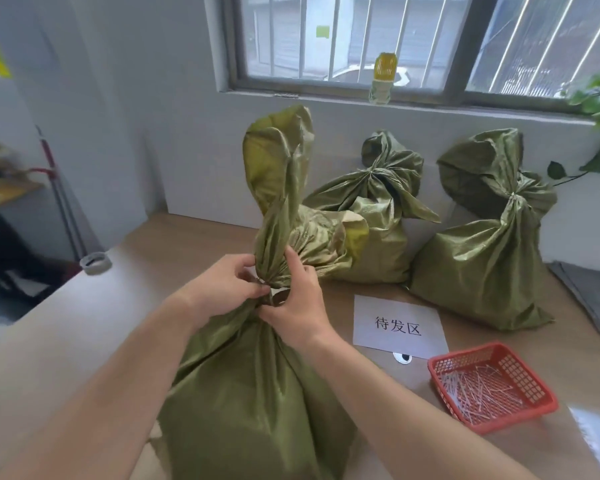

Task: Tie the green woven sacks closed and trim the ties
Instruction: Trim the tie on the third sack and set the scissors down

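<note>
Both hands are bunched up at the neck of the nearest green sack [243,393], which sits low in the centre of the frame on the wooden table [94,306]. The left hand [227,284] comes in from the lower left, fingers curled in and pinching at the gathered neck; there's something small between the fingertips, probably the tie, but it's too tiny to say for sure. The right hand [298,299] is curled around the other side of the same neck, thumb up against the fabric, gripping it closed. Above the hands the loose top of the sack stands up tall and floppy.

Behind it, mid-frame, there's a second sack [371,230] already cinched at the top, touching the one being worked on. Right of that, a third sack [482,251], also cinched, up against the wall.

Lower right has a red plastic basket [492,386] with a scatter of thin white ties inside [475,386]. Between the basket and the sacks lies a white paper sign [397,325] with printed characters. A roll of tape [96,263] sits at the table's left edge. Yellow-capped bottle [381,79] on the windowsill up top.
</note>
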